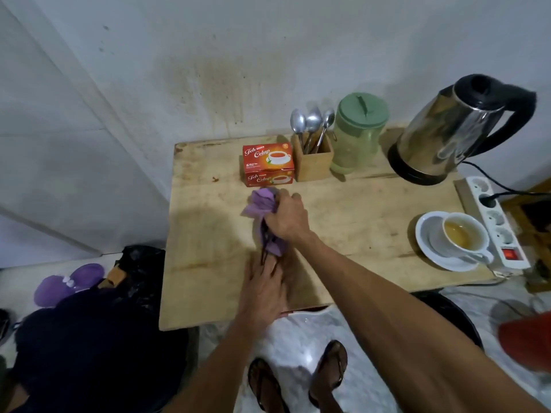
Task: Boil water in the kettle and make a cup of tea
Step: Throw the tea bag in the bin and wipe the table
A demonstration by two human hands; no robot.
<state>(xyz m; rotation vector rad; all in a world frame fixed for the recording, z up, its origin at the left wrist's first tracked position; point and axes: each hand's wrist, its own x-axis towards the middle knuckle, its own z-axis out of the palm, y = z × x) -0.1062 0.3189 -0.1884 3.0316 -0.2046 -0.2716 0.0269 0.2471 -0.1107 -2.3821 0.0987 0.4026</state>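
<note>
My right hand (287, 217) grips a crumpled purple cloth (262, 204) on the wooden table (357, 210), just in front of the red tea box (267, 163). My left hand (264, 289) lies flat on the table near its front edge, fingers spread, touching the cloth's lower end. A steel electric kettle (453, 129) with a black handle sits on its base at the back right. A white cup of pale tea (462, 234) stands on a white saucer (429, 248) at the right edge.
A wooden holder with spoons (313, 156) and a green-lidded jar (357, 135) stand at the back. A white power strip (498, 222) with a lit red switch lies at the right edge. Black bags (137, 269) and a purple item (68, 284) sit on the left; my sandalled feet (298, 380) are below.
</note>
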